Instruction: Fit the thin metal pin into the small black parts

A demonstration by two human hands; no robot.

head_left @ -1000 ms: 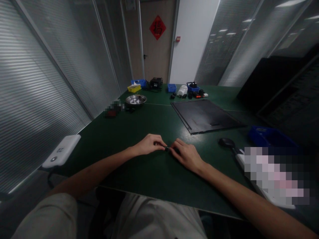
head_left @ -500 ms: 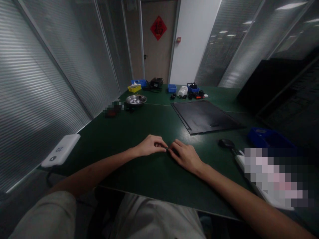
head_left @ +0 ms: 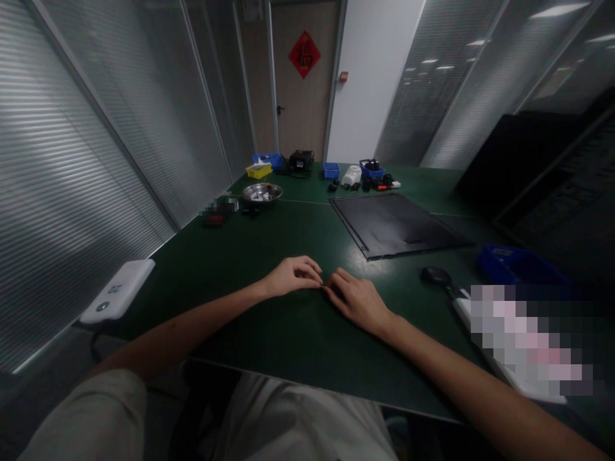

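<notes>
Green tabletop (head_left: 269, 339), dull sheen near the middle; both bare hands low over it, close together, forearms reaching in from either side of the near edge. Small dark piece (head_left: 322, 287) between the two hands, at the fingertips; too tiny and dim to identify. Left hand (head_left: 294, 275): thumb and forefinger together at the tips, pinching the piece's left end; other fingers loosely bent, fanned a little above. Right hand (head_left: 358, 298): knuckles up, fingers curled; thumb and forefinger closed on the opposite end, exact contact partly hidden.

Beyond the right hand, a black mat (head_left: 398, 224), flat, set at an angle; further right, a dark round-headed object (head_left: 436, 276) near a white slab (head_left: 538, 389) partly blurred out; blue bin (head_left: 487, 262) behind these. Far left, metal bowl (head_left: 250, 199) with pale scraps inside; yellow tray (head_left: 258, 173) behind it; small blue tray (head_left: 331, 171) at the far end. White numbered case (head_left: 118, 291) at the left edge, cable hanging below; wooden door (head_left: 305, 121) past the table, red diamond sign (head_left: 304, 56) on it.
</notes>
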